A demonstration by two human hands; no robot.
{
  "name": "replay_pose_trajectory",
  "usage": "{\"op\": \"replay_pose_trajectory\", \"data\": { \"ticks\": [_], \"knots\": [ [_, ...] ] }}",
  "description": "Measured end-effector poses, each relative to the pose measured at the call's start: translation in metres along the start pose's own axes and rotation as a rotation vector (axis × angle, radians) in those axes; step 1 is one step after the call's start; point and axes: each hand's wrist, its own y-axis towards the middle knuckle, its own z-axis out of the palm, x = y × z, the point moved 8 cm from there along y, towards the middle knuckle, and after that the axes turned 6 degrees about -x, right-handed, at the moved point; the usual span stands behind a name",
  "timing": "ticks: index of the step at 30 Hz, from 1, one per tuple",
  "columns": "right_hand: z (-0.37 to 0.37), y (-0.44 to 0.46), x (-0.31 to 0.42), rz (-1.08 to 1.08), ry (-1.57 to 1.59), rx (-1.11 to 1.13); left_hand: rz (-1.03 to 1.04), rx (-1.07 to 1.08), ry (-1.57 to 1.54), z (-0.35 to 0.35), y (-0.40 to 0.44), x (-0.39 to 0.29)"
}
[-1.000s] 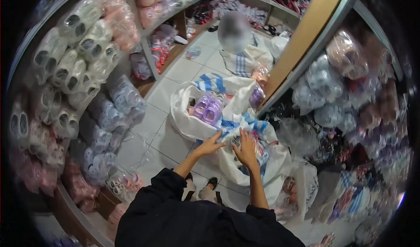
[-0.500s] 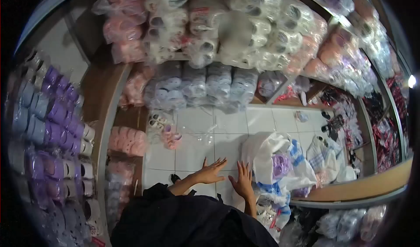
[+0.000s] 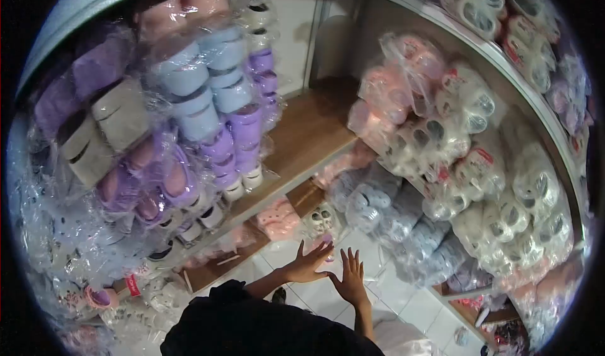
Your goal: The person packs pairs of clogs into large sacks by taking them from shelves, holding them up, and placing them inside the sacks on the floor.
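Note:
My left hand (image 3: 307,266) is held out in the air over the tiled floor, fingers spread, palm facing away and holding nothing. Beside it on the right, my right hand (image 3: 350,281) is raised with its fingers up and slightly apart, also empty. The two thumbs meet or nearly meet. Just beyond the hands, low down, lie a white-and-black wrapped pair of shoes (image 3: 320,217) and a pink wrapped bundle (image 3: 278,218). Part of a white sack (image 3: 403,338) shows at the bottom, right of my right forearm.
Shelves on the left hold wrapped blue shoes (image 3: 183,72) and purple shoes (image 3: 244,126). A wooden shelf board (image 3: 309,124) runs behind them. On the right are wrapped white shoes (image 3: 472,179), with light blue ones (image 3: 372,206) lower down. White floor tiles (image 3: 403,287) show below.
The view has swung left, from the sacks to the shoe shelves. Both hands have left the sack area and come closer together, still empty. The sacks are mostly out of view.

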Motion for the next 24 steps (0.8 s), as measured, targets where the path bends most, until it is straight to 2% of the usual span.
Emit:
{"op": "replay_pose_trajectory", "data": {
  "ticks": [3, 5, 6, 7, 8, 9, 11, 14, 17, 22, 24],
  "knots": [
    [-0.006, 0.050, 0.039, -0.190, 0.021, 0.064, -0.068, -0.163, -0.045, -0.054, -0.009, 0.029],
    [-0.025, 0.082, 0.074, -0.367, 0.016, 0.035, -0.055, -0.349, -0.052, -0.108, -0.014, 0.027],
    [-0.034, 0.099, 0.092, -0.445, 0.011, 0.023, -0.132, -0.363, -0.033, -0.135, -0.014, 0.029],
    [-0.047, 0.114, 0.115, -0.557, 0.032, -0.032, -0.128, -0.466, -0.109, -0.167, -0.015, 0.023],
    [-0.062, 0.126, 0.138, -0.664, 0.057, -0.090, 0.022, -0.608, -0.173, -0.202, -0.020, 0.011],
    [-0.078, 0.136, 0.163, -0.715, 0.076, -0.101, -0.048, -0.638, -0.317, -0.235, -0.022, 0.001],
    [-0.112, 0.144, 0.212, -0.838, 0.115, -0.114, 0.010, -0.788, -0.399, -0.277, -0.027, 0.003],
    [-0.150, 0.154, 0.269, -1.022, 0.144, -0.176, 0.244, -1.093, -0.809, -0.344, -0.037, -0.016],
    [-0.177, 0.179, 0.315, -1.155, 0.163, -0.295, 0.487, -1.346, -1.091, -0.390, -0.039, -0.015],
    [-0.202, 0.238, 0.386, -1.227, 0.171, -0.479, 0.538, -1.576, -1.091, -0.441, -0.035, -0.011],
    [-0.212, 0.268, 0.417, -1.206, 0.132, -0.670, 0.516, -1.702, -1.161, -0.457, -0.036, 0.000]
  ]
}}
